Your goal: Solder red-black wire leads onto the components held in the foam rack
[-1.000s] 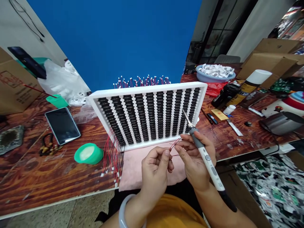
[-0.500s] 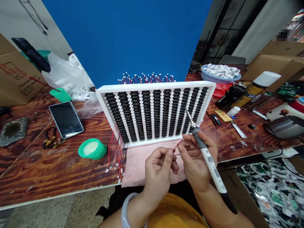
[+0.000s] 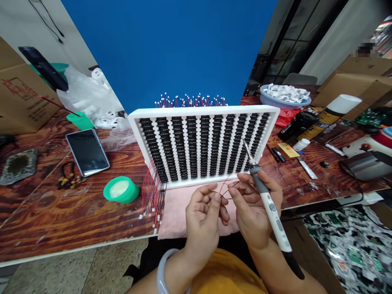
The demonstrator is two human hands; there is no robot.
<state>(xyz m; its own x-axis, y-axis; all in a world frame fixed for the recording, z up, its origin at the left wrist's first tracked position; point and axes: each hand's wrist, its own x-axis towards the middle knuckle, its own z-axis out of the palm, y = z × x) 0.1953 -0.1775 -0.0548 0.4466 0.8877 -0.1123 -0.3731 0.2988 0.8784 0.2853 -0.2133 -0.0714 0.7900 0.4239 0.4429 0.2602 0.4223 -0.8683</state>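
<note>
My left hand pinches a thin red and black wire pair over a pink cloth at the table's front edge. My right hand holds a white and grey soldering iron, tip pointing up and left, while its fingertips also touch the wire. Just behind both hands a white tray stands tilted, filled with columns of small black parts. Red and black wires with white plugs hang from its lower left corner, and more wire ends stick up behind its top edge.
On the wooden table to the left lie a green tin of paste, a dark phone, a bead bracelet and a cardboard box. To the right are a blue bowl of white parts, bottles, small tools and boxes.
The wire pair has spread apart between my fingertips, and both hands have shifted slightly right and down. The view has drifted a little to the left.
</note>
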